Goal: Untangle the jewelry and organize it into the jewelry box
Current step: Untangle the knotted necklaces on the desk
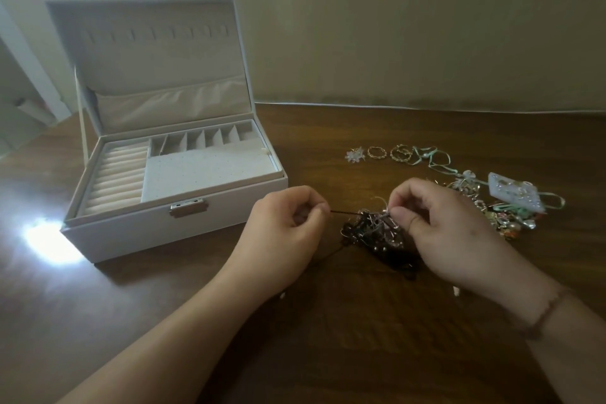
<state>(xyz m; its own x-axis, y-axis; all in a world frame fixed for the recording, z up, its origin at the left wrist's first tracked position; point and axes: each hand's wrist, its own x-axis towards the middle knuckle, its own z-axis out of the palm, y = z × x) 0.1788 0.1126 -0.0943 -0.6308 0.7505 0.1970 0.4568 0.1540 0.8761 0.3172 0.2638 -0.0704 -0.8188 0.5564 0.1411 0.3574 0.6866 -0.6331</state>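
Note:
A dark tangle of cords and thin metal jewelry [373, 233] lies on the brown table in front of me. My left hand [285, 229] pinches a black cord pulled taut out of the tangle's left side. My right hand [442, 233] pinches the top of the tangle between thumb and fingers. The white jewelry box [183, 233] stands open at the left, with ring rolls, small compartments and a flat panel in its tray. A second heap of colourful jewelry [505, 213] lies to the right, partly hidden behind my right hand.
Beyond the tangle, a clear flower piece [355, 153], gold rings [375, 152], more gold rings [401, 153] and a mint ribbon with a pearl [429, 156] lie in a row. A white earring card [515, 195] rests on the heap. A bright glare [49, 236] marks the table beside the box.

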